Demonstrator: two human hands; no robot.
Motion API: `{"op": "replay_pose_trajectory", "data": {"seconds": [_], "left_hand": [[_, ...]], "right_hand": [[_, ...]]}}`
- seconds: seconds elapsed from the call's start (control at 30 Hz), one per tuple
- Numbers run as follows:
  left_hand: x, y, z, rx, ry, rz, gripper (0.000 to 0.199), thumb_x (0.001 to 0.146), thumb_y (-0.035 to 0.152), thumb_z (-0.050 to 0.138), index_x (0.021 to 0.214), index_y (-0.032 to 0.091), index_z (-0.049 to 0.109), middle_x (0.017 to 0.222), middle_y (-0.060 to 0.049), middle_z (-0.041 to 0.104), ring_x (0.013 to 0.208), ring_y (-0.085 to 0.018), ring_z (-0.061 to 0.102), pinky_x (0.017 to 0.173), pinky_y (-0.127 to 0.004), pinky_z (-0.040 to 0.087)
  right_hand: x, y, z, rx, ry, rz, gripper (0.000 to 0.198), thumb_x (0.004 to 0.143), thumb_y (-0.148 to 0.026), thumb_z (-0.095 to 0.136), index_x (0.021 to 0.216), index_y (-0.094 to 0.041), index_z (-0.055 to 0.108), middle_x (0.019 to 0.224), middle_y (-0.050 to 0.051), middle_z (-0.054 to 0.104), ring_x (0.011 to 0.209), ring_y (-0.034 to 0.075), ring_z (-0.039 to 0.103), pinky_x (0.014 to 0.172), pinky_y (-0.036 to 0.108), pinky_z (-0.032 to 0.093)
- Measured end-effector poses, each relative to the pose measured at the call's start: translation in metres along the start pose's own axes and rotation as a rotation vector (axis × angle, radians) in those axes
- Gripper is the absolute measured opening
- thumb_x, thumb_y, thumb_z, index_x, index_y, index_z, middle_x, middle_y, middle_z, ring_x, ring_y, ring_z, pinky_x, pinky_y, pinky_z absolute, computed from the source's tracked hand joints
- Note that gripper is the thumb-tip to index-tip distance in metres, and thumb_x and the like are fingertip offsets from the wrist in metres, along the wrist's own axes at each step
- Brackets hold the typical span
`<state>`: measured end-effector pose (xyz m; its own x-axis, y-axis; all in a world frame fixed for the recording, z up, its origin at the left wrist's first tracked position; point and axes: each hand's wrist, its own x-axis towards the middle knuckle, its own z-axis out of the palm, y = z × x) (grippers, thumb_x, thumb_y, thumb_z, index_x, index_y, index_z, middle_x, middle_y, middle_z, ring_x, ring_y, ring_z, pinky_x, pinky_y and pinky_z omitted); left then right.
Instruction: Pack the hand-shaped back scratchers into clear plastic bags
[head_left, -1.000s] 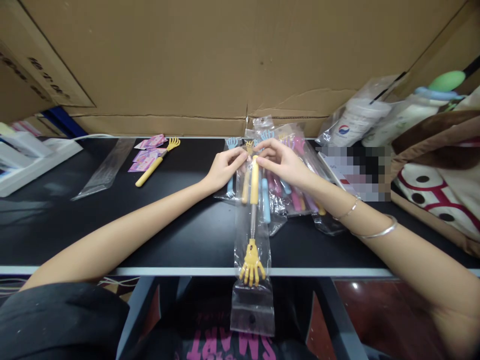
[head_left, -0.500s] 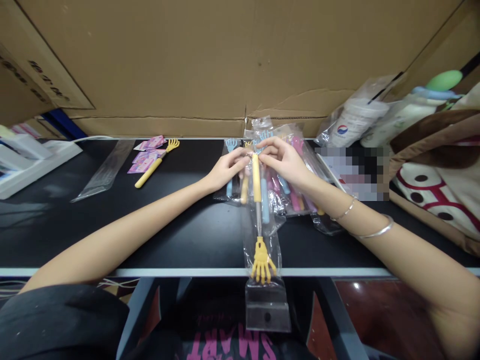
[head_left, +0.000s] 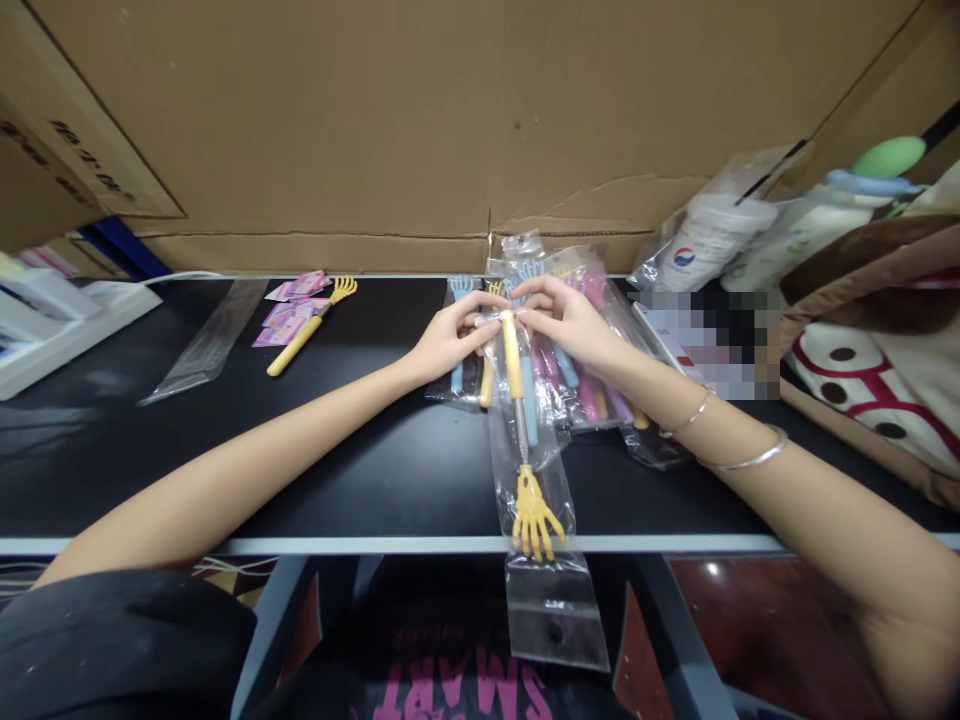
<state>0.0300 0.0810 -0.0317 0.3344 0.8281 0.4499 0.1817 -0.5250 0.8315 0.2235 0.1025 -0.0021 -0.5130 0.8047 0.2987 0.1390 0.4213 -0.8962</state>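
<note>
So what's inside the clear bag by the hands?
A yellow back scratcher: its claw, metal rod and handle show. Whatever lies under the left hand and right hand at the bag's far end is hidden.

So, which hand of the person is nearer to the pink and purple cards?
Left. The left hand is to the right of the cards, apart from them; the right hand is farther off on that same side, beyond the left.
</note>
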Motion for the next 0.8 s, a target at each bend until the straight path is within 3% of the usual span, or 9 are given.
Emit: {"op": "replay_pose_trajectory", "data": {"seconds": [0.27, 0.5, 0.8], "left_hand": [[0.0011, -0.0029, -0.0011, -0.003, 0.054, 0.014, 0.023, 0.085, 0.039, 0.059, 0.095, 0.018, 0.062, 0.097, -0.005, 0.066, 0.062, -0.008, 0.054, 0.058, -0.021, 0.045], [0.0012, -0.0051, -0.0016, -0.018, 0.048, 0.028, 0.023, 0.086, 0.038, 0.059, 0.093, 0.016, 0.063, 0.085, -0.002, 0.065, 0.062, -0.008, 0.053, 0.060, -0.020, 0.044], [0.0015, -0.0031, -0.0042, 0.032, 0.052, 0.064, 0.024, 0.086, 0.038, 0.055, 0.087, 0.016, 0.064, 0.087, -0.001, 0.066, 0.081, -0.013, 0.059, 0.075, -0.023, 0.045]], "right_hand": [[-0.0032, -0.0056, 0.0026, -0.015, -0.060, 0.028, 0.014, 0.082, -0.018, 0.061, 0.093, -0.019, 0.053, 0.073, -0.004, 0.058, 0.059, 0.009, 0.056, 0.056, 0.024, 0.046], [-0.0047, -0.0071, 0.0049, -0.055, -0.034, 0.015, 0.009, 0.083, -0.018, 0.060, 0.087, -0.019, 0.053, 0.074, -0.002, 0.060, 0.058, 0.009, 0.055, 0.053, 0.024, 0.045], [-0.0052, -0.0028, 0.0052, -0.157, -0.031, -0.041, 0.009, 0.082, -0.024, 0.060, 0.087, -0.018, 0.055, 0.077, 0.000, 0.062, 0.065, 0.012, 0.058, 0.062, 0.027, 0.046]]}}
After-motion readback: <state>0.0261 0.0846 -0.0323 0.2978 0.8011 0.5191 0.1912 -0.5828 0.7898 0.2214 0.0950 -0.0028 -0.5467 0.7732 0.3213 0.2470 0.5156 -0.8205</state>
